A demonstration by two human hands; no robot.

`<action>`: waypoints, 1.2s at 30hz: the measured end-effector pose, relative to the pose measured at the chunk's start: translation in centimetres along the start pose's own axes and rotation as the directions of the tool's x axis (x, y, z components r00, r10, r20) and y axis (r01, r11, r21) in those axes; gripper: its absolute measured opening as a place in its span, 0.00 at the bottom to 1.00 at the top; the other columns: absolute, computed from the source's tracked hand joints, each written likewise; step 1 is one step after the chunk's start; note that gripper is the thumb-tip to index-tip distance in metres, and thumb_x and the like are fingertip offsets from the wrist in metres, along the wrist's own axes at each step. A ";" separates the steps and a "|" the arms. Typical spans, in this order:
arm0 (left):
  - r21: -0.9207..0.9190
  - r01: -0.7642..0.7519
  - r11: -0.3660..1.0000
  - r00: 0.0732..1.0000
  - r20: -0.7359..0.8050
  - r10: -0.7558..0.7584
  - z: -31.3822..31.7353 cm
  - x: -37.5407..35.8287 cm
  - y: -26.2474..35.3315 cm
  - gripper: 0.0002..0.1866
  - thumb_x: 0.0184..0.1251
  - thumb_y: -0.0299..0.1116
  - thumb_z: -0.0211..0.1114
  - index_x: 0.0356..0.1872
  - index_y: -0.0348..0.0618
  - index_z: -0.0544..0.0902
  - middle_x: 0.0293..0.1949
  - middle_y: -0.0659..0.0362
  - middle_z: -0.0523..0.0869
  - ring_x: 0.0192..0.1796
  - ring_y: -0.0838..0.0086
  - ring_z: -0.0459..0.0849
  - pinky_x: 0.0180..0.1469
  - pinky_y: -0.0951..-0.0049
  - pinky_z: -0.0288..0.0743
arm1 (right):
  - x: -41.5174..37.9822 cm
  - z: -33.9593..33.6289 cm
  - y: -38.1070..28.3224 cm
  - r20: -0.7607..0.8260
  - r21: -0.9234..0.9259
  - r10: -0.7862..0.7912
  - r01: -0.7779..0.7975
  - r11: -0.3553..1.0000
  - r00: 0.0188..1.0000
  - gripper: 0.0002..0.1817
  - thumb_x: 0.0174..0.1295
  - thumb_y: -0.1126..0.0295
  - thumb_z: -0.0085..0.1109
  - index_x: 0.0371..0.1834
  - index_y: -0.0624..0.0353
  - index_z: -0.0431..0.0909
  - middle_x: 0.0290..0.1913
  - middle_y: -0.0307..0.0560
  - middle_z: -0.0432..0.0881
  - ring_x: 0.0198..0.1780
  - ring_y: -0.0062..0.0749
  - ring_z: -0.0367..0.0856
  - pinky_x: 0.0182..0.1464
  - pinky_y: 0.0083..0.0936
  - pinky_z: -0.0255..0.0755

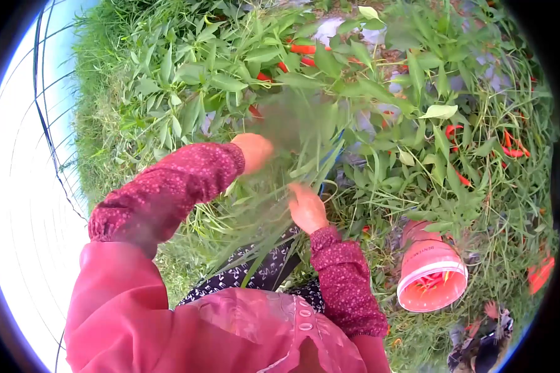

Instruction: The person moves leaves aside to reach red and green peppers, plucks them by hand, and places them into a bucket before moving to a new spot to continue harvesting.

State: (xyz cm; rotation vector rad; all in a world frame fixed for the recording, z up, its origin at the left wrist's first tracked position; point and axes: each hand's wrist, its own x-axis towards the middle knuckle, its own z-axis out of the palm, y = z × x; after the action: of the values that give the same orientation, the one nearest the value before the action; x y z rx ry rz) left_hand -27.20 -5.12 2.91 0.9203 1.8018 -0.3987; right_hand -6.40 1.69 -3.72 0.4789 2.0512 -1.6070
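My left hand (252, 152) reaches in among the pepper plants from the left. It is smeared by motion, and its fingers are hidden in a dark green blur. My right hand (308, 209) is closed, lower and to the right, at a bunch of long grass blades (264, 217). These blades run between my hands and down across my patterned trousers (270, 264), blurred in part. Exactly how the fingers wrap the grass is hard to make out. Close above my hands, leafy pepper plants (230, 78) carry ripe red chili peppers (303, 49).
A red bucket (434, 273) lies tipped at the right, with red peppers (432, 281) inside. More chili peppers (513, 149) hang on plants at the right. Another person's hand (491, 309) shows at the lower right. Greenhouse hoops (40, 93) arch at the left.
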 end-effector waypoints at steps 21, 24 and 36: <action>0.376 0.219 0.900 0.962 0.070 -0.263 6.3 10.9 -12.9 0.13 0.54 0.34 0.60 0.39 0.41 0.80 0.35 0.52 0.83 0.40 0.58 0.83 0.39 0.60 0.77 | 0.0 -0.1 0.2 0.069 0.068 0.105 -0.110 0.992 0.992 0.18 0.58 0.71 0.50 0.52 0.60 0.71 0.51 0.53 0.76 0.55 0.45 0.72 0.60 0.36 0.63; 0.137 0.220 0.966 0.975 -0.012 -0.221 4.5 7.0 -13.8 0.11 0.50 0.33 0.61 0.35 0.42 0.77 0.30 0.49 0.82 0.34 0.58 0.82 0.36 0.61 0.75 | -0.1 -0.1 0.3 0.057 0.083 0.095 -0.099 0.992 0.994 0.18 0.57 0.71 0.50 0.52 0.60 0.71 0.51 0.53 0.76 0.55 0.45 0.72 0.60 0.36 0.63; -0.625 0.492 0.606 0.870 0.338 -0.358 -2.1 -3.8 -9.2 0.15 0.49 0.29 0.70 0.38 0.44 0.76 0.27 0.65 0.77 0.29 0.78 0.76 0.36 0.74 0.75 | -0.9 -1.0 0.4 0.042 0.079 0.146 -0.148 0.986 0.988 0.17 0.58 0.72 0.49 0.52 0.58 0.71 0.52 0.51 0.76 0.56 0.42 0.72 0.62 0.35 0.60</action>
State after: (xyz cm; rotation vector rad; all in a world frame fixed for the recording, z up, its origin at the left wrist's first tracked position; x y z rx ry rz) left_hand -34.70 -11.26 5.85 -0.1022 1.7772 -0.0553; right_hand -5.60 2.80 -3.31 0.6114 1.8828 -1.6044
